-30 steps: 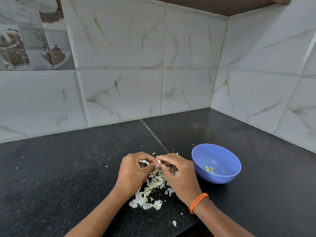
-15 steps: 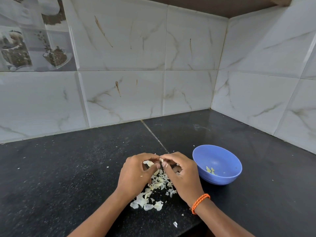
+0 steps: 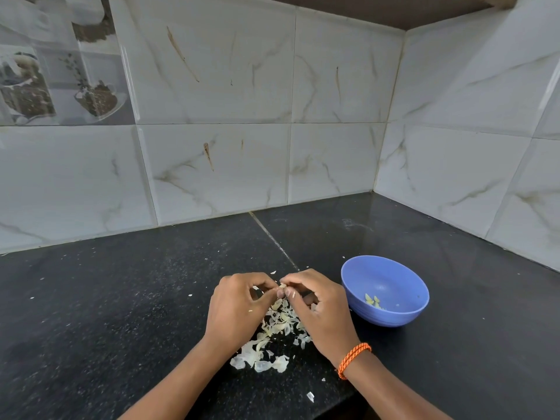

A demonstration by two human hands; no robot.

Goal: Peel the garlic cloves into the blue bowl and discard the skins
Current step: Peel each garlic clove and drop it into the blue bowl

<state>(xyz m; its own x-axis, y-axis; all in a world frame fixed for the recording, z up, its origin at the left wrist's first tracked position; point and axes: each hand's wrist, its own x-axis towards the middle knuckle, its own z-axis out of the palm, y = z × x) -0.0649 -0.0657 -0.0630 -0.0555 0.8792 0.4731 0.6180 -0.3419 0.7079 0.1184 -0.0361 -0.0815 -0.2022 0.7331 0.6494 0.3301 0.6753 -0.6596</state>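
Both hands meet over the black counter, fingertips together on a small garlic clove [image 3: 282, 286]. My left hand [image 3: 236, 307] pinches it from the left. My right hand [image 3: 318, 307], with an orange cord on its wrist, pinches it from the right. Most of the clove is hidden by the fingers. Under the hands lies a pile of pale garlic skins [image 3: 272, 338]. The blue bowl [image 3: 394, 277] stands just right of my right hand, with a few peeled cloves [image 3: 373, 301] at its bottom.
The black granite counter [image 3: 121, 313] runs into a corner of white marble-look wall tiles [image 3: 333, 162]. Small skin flakes [image 3: 309, 396] are scattered near the front edge and left of the hands. A seam [image 3: 272, 237] crosses the counter behind the hands.
Both hands stay together on the clove, with only small finger movements. The bowl and the skin pile have not moved.
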